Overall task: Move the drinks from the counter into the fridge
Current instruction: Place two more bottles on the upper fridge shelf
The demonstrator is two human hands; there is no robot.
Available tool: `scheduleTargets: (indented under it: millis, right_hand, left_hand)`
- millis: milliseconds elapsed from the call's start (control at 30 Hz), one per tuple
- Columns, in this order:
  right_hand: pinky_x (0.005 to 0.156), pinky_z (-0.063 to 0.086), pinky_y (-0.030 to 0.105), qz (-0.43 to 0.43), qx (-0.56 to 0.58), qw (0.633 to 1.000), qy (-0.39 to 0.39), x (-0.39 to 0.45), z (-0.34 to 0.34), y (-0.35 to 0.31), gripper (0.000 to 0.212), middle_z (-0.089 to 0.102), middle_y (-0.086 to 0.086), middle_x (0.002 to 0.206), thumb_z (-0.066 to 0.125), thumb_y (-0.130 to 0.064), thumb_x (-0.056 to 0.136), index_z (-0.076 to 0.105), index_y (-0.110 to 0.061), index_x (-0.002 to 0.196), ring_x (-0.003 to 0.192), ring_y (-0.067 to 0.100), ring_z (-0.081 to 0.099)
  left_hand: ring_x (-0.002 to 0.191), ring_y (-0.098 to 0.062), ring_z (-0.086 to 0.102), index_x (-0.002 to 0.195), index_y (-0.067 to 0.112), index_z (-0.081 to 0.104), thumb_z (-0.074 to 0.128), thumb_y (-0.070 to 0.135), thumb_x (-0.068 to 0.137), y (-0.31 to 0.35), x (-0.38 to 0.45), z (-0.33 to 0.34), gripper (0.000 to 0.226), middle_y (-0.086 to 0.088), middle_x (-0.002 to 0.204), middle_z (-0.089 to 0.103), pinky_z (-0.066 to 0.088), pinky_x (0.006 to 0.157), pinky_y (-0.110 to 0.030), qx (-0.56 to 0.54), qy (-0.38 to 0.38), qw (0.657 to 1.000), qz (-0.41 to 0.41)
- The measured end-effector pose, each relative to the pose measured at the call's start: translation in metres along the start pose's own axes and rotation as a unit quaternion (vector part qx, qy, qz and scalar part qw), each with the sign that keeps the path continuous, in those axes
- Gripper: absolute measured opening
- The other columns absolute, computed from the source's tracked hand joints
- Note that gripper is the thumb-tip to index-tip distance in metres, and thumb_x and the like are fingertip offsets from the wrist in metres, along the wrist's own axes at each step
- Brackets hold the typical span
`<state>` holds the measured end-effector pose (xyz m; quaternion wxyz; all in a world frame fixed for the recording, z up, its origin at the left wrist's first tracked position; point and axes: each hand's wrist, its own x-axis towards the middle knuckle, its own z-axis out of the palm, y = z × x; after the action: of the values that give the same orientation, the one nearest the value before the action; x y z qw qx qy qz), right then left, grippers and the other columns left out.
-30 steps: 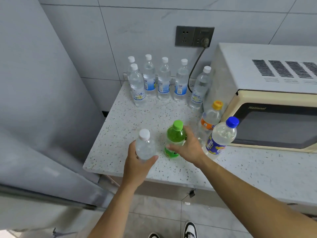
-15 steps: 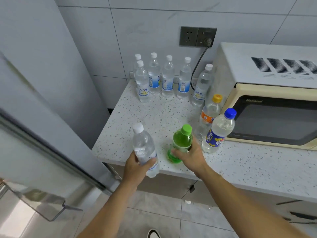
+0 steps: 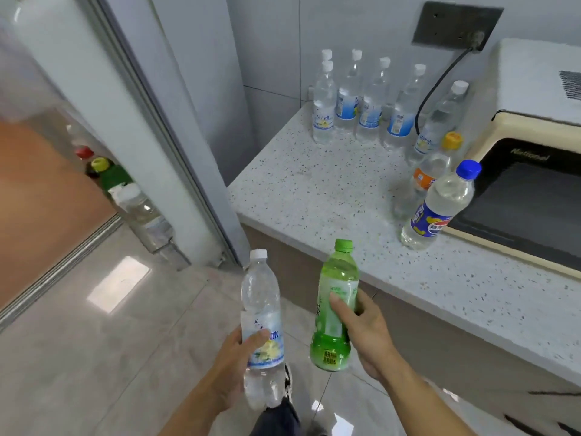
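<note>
Now a water bottle [image 3: 262, 313] is gripped by the left hand [image 3: 234, 354], a green bottle [image 3: 334, 306] by the right hand [image 3: 366, 332], seemingly clear of the counter [image 3: 314, 190]

1 head view, looking steeply down, close over counter [image 3: 330, 196] edge, floor [image 3: 94, 341]

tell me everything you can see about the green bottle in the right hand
The green bottle is translucent plastic, full of pale green drink, with a green screw cap on and a light label with green print around its middle, plus a small yellow patch near the base. It is held upright, tilted slightly, in the air over the floor just in front of the counter edge. The right hand grips its lower half; nothing else touches it.
</note>
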<state>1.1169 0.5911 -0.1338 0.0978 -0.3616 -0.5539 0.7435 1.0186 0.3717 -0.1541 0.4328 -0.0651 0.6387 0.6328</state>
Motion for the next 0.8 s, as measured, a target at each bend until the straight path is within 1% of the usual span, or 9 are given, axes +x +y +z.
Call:
scheduleTargets:
  millis: [100,233,300,367,433,533,600,667,800]
  right_hand:
    - [0.067,0.059,0.036,0.047,0.027,0.998,-0.037,-0.016,0.024,0.024,0.029,0.074,0.014,0.087,0.068,-0.034,0.09,0.068,-0.01,0.106,0.076,0.027,0.071]
    - [0.072,0.059,0.04,0.081,0.014,0.991,-0.107,-0.031,0.068,0.05,0.028,0.073,0.014,0.09,0.063,-0.037,0.093,0.068,-0.014,0.108,0.078,0.026,0.07]
    - [0.073,0.059,0.04,0.087,0.0,0.984,-0.152,-0.039,0.093,0.056,0.034,0.074,0.015,0.095,0.065,-0.041,0.088,0.067,-0.015,0.11,0.081,0.027,0.072]
    - [0.073,0.059,0.04,0.092,-0.022,0.976,-0.195,-0.046,0.122,0.061,0.044,0.075,0.014,0.096,0.066,-0.045,0.081,0.066,-0.013,0.111,0.083,0.028,0.072]
    - [0.078,0.06,0.046,0.094,-0.05,0.967,-0.23,-0.052,0.152,0.067,0.048,0.074,0.015,0.099,0.068,-0.048,0.078,0.066,-0.014,0.112,0.088,0.032,0.072]
    - [0.079,0.06,0.047,0.085,-0.085,0.957,-0.263,-0.059,0.198,0.078,0.049,0.074,0.014,0.098,0.072,-0.049,0.074,0.066,-0.015,0.11,0.089,0.033,0.073]
    - [0.074,0.06,0.041,0.076,-0.105,0.951,-0.282,-0.064,0.232,0.086,0.049,0.075,0.011,0.097,0.074,-0.048,0.073,0.066,-0.016,0.11,0.088,0.029,0.073]
    - [0.071,0.058,0.036,0.068,-0.119,0.944,-0.299,-0.068,0.269,0.093,0.043,0.076,0.008,0.096,0.075,-0.044,0.076,0.066,-0.017,0.109,0.086,0.026,0.074]
    - [0.076,0.06,0.039,0.042,-0.148,0.936,-0.315,-0.073,0.353,0.104,0.034,0.076,0.006,0.096,0.079,-0.036,0.079,0.066,-0.019,0.105,0.088,0.025,0.074]
  left_hand:
    - [0.074,-0.032,0.075,0.103,0.014,0.068,0.077,0.035,0.064,-0.028,-0.036,-0.021,0.046,-0.018,0.091,0.076,0.058,0.054,-0.035,-0.052,0.063,0.996,-0.018]
    - [0.081,-0.033,0.074,0.097,0.016,0.076,0.078,0.043,0.064,-0.049,-0.077,-0.056,0.043,-0.02,0.095,0.075,0.06,0.062,-0.038,-0.096,0.12,0.988,-0.006]
    - [0.083,-0.033,0.074,0.096,0.016,0.077,0.081,0.043,0.066,-0.054,-0.094,-0.075,0.041,-0.019,0.096,0.075,0.06,0.066,-0.039,-0.109,0.148,0.983,0.003]
    - [0.084,-0.033,0.074,0.105,0.01,0.072,0.084,0.043,0.069,-0.057,-0.108,-0.094,0.05,-0.02,0.098,0.075,0.06,0.068,-0.041,-0.127,0.181,0.975,0.011]
    - [0.088,-0.035,0.073,0.111,0.008,0.069,0.084,0.045,0.067,-0.062,-0.121,-0.114,0.059,-0.02,0.1,0.074,0.06,0.069,-0.042,-0.149,0.211,0.966,0.021]
    - [0.091,-0.038,0.072,0.112,0.01,0.069,0.082,0.052,0.056,-0.065,-0.136,-0.147,0.071,-0.021,0.101,0.074,0.06,0.07,-0.043,-0.185,0.251,0.949,0.041]
    - [0.087,-0.037,0.073,0.108,0.01,0.07,0.081,0.052,0.056,-0.067,-0.145,-0.174,0.068,-0.021,0.099,0.074,0.06,0.066,-0.04,-0.2,0.272,0.94,0.054]
    - [0.082,-0.034,0.074,0.108,0.013,0.069,0.079,0.048,0.063,-0.066,-0.153,-0.207,0.058,-0.019,0.095,0.075,0.06,0.062,-0.036,-0.21,0.29,0.932,0.065]
    - [0.08,-0.024,0.075,0.107,0.017,0.067,0.085,0.047,0.064,-0.056,-0.167,-0.28,0.056,-0.011,0.092,0.077,0.058,0.06,-0.025,-0.2,0.303,0.927,0.097]
